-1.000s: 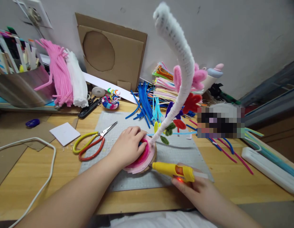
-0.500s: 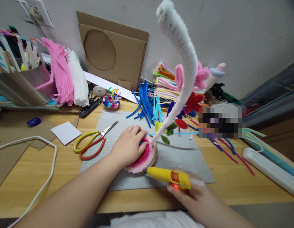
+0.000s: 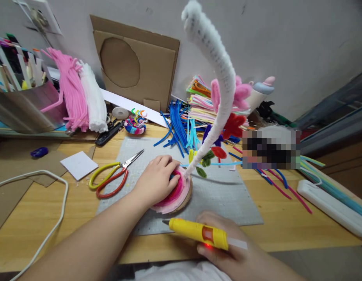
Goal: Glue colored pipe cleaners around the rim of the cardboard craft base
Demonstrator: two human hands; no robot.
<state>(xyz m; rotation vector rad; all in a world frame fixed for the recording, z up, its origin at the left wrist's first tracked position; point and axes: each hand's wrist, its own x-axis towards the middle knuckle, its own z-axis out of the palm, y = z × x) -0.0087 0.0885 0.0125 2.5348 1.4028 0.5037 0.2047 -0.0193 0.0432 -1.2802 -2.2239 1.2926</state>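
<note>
My left hand [image 3: 157, 179] lies over a round base [image 3: 185, 191] layered in pink, its fingers curled onto the top and holding it against the grey cutting mat [image 3: 228, 195]. From that base rises a thick white fuzzy stem [image 3: 219, 58], bent over at its top. Pink, red and green pipe-cleaner flowers and leaves show behind the stem. My right hand [image 3: 224, 238] is closed around a yellow hot glue gun [image 3: 195, 230] with a small red light lit. The gun's nozzle points left, just in front of the base and apart from it.
Scissors [image 3: 116, 175] with yellow and red handles lie left of my left hand. Bundles of blue pipe cleaners [image 3: 178, 125] and pink ones [image 3: 70, 89] are at the back. A white cable [image 3: 65, 195] runs along the left; a white power strip [image 3: 330, 207] lies at right.
The glue gun in my right hand has moved left and toward me, away from the base's edge. My left hand stays on the base. The whole view has shifted slightly.
</note>
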